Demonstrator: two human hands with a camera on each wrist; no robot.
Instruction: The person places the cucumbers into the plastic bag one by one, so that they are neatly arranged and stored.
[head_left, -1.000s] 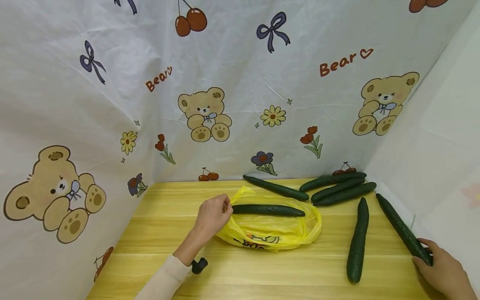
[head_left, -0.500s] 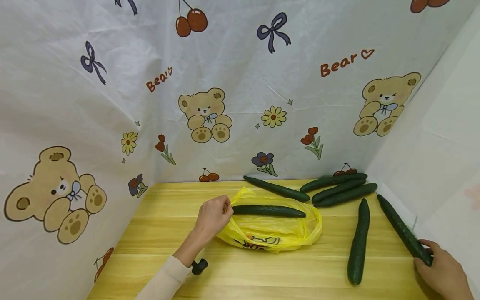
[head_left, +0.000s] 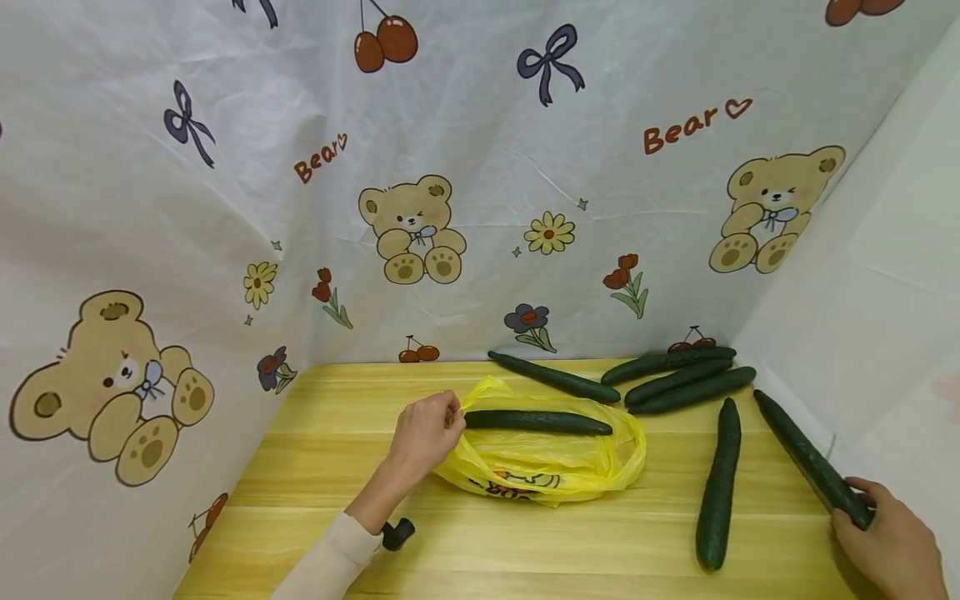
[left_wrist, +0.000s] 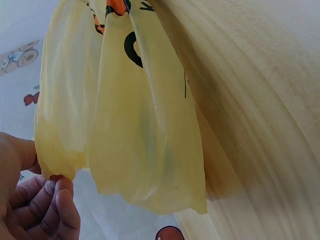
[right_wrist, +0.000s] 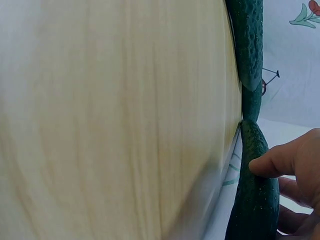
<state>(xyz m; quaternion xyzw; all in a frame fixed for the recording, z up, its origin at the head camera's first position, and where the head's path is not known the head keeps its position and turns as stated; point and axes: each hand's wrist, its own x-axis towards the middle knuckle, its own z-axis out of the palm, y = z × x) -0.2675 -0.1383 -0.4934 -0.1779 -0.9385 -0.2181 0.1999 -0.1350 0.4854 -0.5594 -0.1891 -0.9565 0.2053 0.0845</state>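
My left hand (head_left: 426,433) pinches the left edge of a yellow plastic bag (head_left: 540,487). In the left wrist view, thumb and fingertips grip a bunched bit of the bag (left_wrist: 145,150). A dark green cucumber (head_left: 536,422) lies in the bag's mouth, its left end close to the left hand. At the far right my right hand (head_left: 892,533) holds the near end of another cucumber (head_left: 810,458), which lies along the right wall. The right wrist view shows the thumb on top of this cucumber (right_wrist: 255,200) and the fingers curled on its other side.
One cucumber (head_left: 718,487) lies lengthwise between the bag and the right hand. Behind the bag lies another cucumber (head_left: 555,377), with several grouped cucumbers (head_left: 690,390) at the back right. A printed cloth (head_left: 480,183) encloses the wooden table (head_left: 337,467) at the back and sides.
The right hand has shifted very slightly right and down along the cucumber's near end. The left hand and bag look still.
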